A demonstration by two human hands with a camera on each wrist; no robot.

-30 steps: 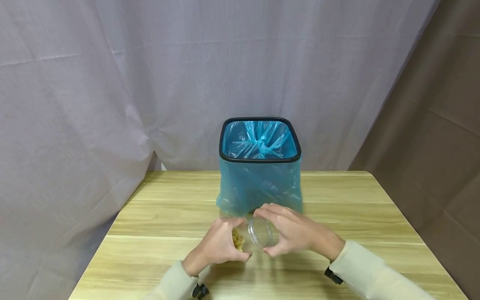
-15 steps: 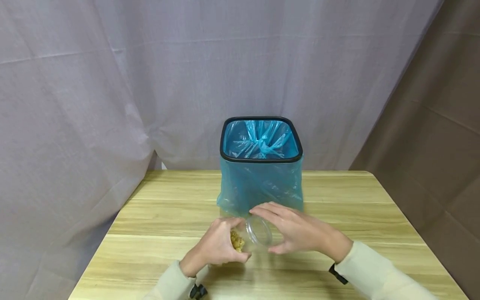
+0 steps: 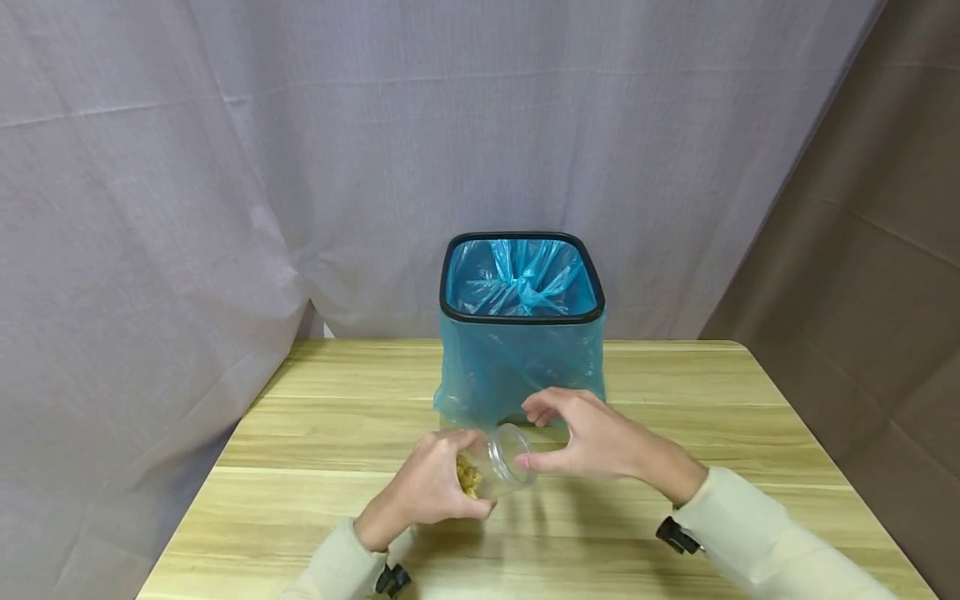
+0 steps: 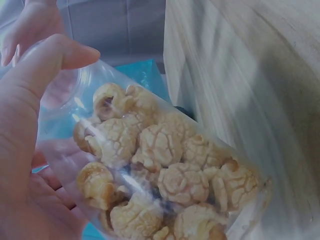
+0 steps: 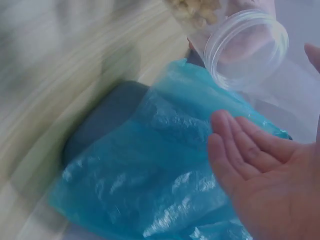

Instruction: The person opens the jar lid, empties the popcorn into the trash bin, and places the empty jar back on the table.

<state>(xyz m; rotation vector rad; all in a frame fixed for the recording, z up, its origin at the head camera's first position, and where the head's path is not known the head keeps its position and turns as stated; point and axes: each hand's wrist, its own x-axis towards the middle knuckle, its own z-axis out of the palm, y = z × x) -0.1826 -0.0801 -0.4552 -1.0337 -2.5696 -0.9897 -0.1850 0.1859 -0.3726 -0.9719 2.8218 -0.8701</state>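
Note:
My left hand (image 3: 427,483) grips a clear plastic jar (image 3: 491,479), tilted on its side with its mouth end to the right. Caramel popcorn (image 4: 160,150) fills the lower part of the jar, as the left wrist view shows. In the right wrist view the ridged, see-through rim (image 5: 216,52) faces my right hand (image 5: 272,175); I cannot tell whether a clear lid covers it. That hand stands just right of the mouth, its fingers loosely bent and apart from the jar in the right wrist view. The left palm hides part of the jar in the head view.
Behind the hands stands a bin with a black rim (image 3: 521,319), lined with a blue plastic bag (image 3: 517,362) that hangs over its outside. The wood-grain table (image 3: 300,483) runs out to both sides. Grey curtains (image 3: 360,167) hang behind it.
My right hand has shifted slightly up, and its fingers have spread away from the jar's mouth end. The left hand and jar have moved a little to the left.

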